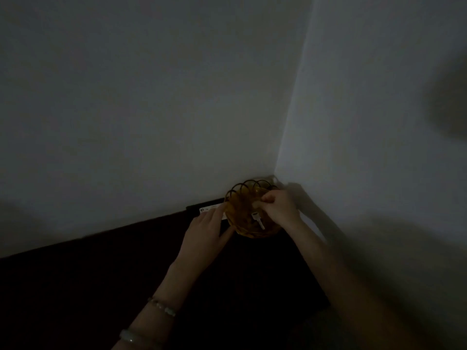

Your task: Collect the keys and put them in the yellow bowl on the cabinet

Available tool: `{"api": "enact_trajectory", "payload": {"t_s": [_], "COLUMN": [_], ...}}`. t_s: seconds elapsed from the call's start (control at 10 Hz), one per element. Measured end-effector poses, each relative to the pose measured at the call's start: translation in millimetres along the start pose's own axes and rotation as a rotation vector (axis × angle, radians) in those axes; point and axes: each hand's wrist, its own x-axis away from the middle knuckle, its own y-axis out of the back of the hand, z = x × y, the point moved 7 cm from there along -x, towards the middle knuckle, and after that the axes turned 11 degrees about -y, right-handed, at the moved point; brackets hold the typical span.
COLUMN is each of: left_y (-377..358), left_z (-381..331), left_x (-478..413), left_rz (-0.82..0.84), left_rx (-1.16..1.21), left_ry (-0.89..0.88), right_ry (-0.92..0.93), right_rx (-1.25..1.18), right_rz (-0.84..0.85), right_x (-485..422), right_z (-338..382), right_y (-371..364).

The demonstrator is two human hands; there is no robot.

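A yellow glass bowl (241, 198) with a scalloped rim stands on the dark cabinet top (101, 286), in the corner where two walls meet. My right hand (279, 208) hovers over the bowl with its fingers pinched together, and a pale key (257, 219) hangs from them down into the bowl. My left hand (208, 228) rests against the bowl's left side with its fingers spread flat. The room is very dim, so whether other keys lie in the bowl is not visible.
A flat dark object with a white label (209, 208) lies against the wall just left of the bowl. Pale walls rise behind and to the right. The cabinet top stretches away to the left.
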Motion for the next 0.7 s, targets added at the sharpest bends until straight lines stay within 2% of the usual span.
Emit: {"api": "enact_trajectory", "payload": {"t_s": [0.1,0.4,0.6,0.7], "left_y": [-9,-25,-25,-19], "left_z": [1,0,-2,0], "left_x": [1,2,3,3], "left_rz": [0.029,0.042,0.049,0.058], "left_rx": [-0.018,-0.025,-0.031,-0.037], "left_ry": [0.038,0.047,0.031,0.044], "right_ry": [-0.043,-0.128,-0.028,0.041], "right_rx": [0.115,0.159,0.267,0.297], "right_rz": [0.083,0.156,0.150,0.060], "right_x": [-16,-24,-15,-9], "right_z": [-9,-14,0,7], "right_y": [-16,-27,-24,-13]}}
